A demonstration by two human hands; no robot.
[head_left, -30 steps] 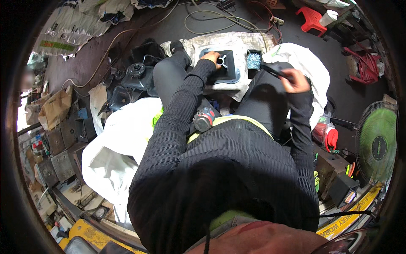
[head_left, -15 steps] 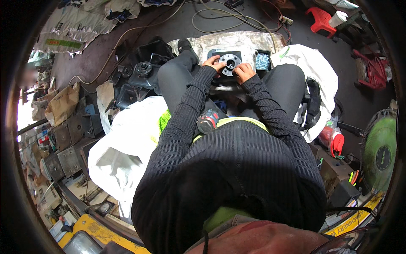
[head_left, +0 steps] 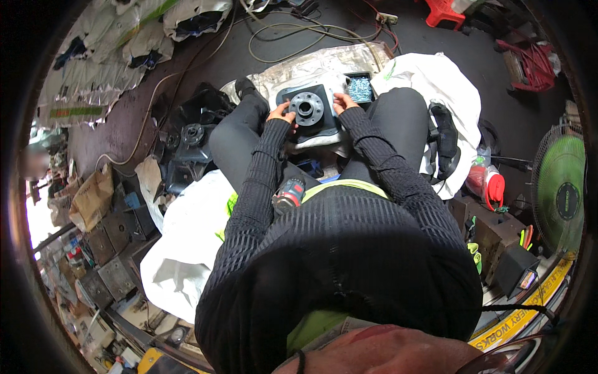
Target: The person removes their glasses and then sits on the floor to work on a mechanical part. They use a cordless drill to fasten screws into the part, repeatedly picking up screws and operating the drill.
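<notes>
A round grey metal flange with a dark centre hole and a ring of small holes lies on a black, square-cornered part between my knees. My left hand is at the flange's left edge, its thumb and fingers closed on the rim. At the right edge of the black part is my right hand, fingers apart and curved towards that edge; nothing shows in them. A small dark tray of silvery-blue screws stands just beyond my right hand. A red-and-black cordless tool rests by my lap.
More black parts are piled left of my left leg. White sacks lie on both sides. Hoses and cables cross the floor ahead. At the right stand a green fan and a red-lidded jug.
My hands have moved apart, from over the flange's middle to the two sides. The flange's face is now uncovered. The whole view has shifted a little.
</notes>
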